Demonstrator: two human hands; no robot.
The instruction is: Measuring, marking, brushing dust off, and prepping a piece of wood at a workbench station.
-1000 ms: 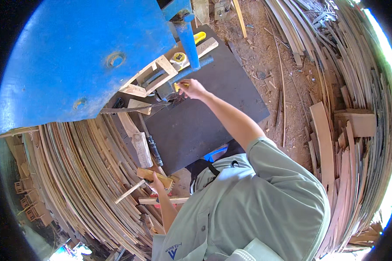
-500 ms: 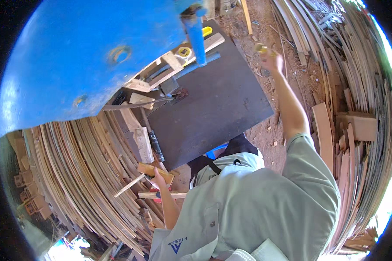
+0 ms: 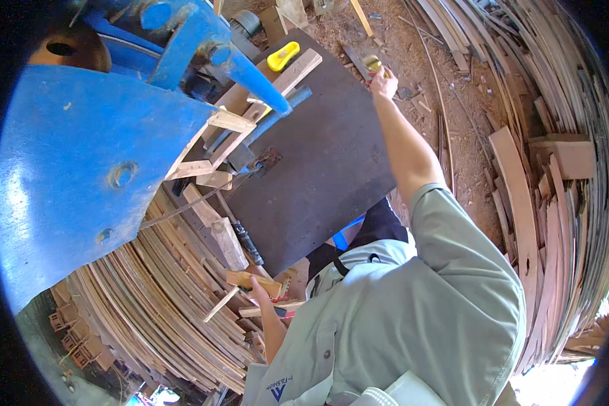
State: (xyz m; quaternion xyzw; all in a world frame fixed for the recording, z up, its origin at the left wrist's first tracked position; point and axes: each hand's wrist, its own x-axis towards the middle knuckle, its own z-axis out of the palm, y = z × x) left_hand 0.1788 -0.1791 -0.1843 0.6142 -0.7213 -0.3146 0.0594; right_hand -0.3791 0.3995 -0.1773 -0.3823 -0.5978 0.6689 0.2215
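My left hand [image 3: 258, 289], low at the table's near left corner, is wrapped round a wooden block with a thin crossbar, which looks like a wooden hand plane [image 3: 239, 278]. My right arm reaches out past the far right edge of the dark tabletop [image 3: 318, 162]. My right hand [image 3: 384, 84] is closed round a small yellowish, brass-coloured object [image 3: 371, 63]; blur hides its kind. Beside my left hand a pale wood block [image 3: 229, 243] and a black-handled tool [image 3: 248, 243] lie along the table's left edge.
A large blue machine [image 3: 81, 162] overhangs the left, with a thin metal strip [image 3: 183, 213] running to the table. A wooden fence [image 3: 298, 71] carries a yellow-handled tool [image 3: 283, 56]. Long boards [image 3: 149, 291] are stacked at left, and more timber [image 3: 561, 169] at right.
My right hand has swung left and inward with the yellowish object, closer to the table's far edge. My view has shifted, showing more of the blue machine. The left hand keeps its hold.
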